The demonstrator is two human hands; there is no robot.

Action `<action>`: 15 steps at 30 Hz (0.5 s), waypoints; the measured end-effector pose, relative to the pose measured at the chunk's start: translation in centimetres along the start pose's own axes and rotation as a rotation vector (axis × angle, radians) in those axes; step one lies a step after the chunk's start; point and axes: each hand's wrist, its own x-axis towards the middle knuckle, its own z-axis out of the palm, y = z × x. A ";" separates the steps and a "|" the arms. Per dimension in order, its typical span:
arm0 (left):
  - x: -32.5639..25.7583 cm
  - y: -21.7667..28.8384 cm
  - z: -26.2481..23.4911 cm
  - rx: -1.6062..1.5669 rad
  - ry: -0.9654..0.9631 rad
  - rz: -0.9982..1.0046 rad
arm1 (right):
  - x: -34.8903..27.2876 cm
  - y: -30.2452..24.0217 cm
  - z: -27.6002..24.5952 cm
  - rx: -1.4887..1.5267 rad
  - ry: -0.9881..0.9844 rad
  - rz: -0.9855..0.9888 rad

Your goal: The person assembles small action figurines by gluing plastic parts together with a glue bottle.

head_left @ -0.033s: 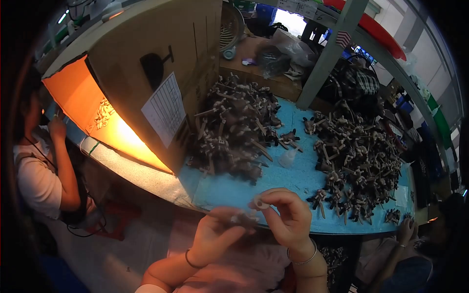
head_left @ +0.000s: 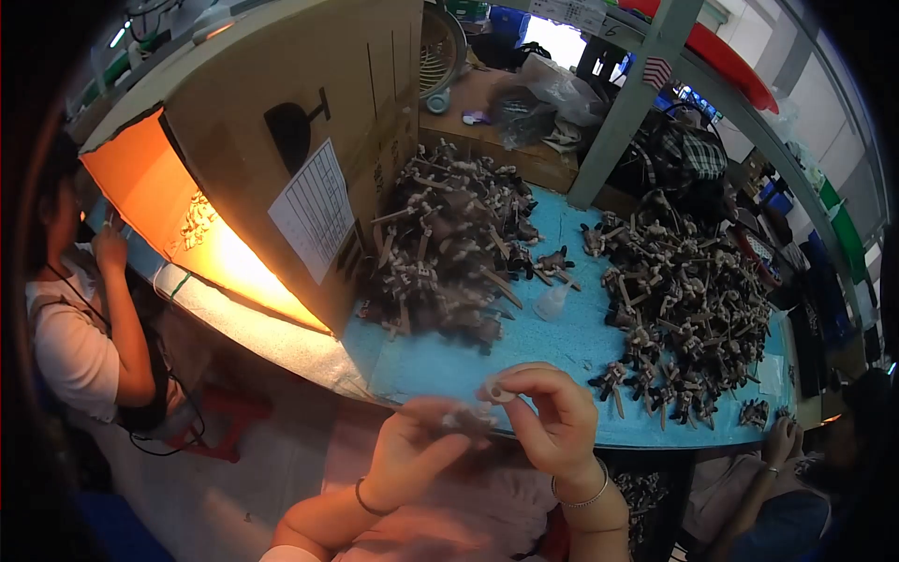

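Just in front of the blue tabletop's near edge, my left hand [head_left: 412,456] is closed on a small grey figure [head_left: 468,421], blurred so that its details do not show. Close beside it on the right, my right hand [head_left: 554,417] pinches a small pale rounded piece [head_left: 503,393] between thumb and fingers. The two held things are almost touching; whether they meet cannot be made out. Beyond my hands lies a heap of brown and beige small figures [head_left: 449,244] with flat stick-like parts. A second heap of such figures [head_left: 684,309] spreads to the right.
Between the heaps stands a small translucent cone-tipped bottle [head_left: 551,303] on the blue tabletop [head_left: 431,370]. A large cardboard box [head_left: 234,122], lit orange inside, rises at left. A grey post [head_left: 637,103] stands behind. Co-workers sit at left [head_left: 84,328] and lower right [head_left: 768,487].
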 end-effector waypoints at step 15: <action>0.0 0.4 0.0 -0.228 -0.069 -0.131 | 0.5 0.1 -0.4 -0.212 -0.170 -0.371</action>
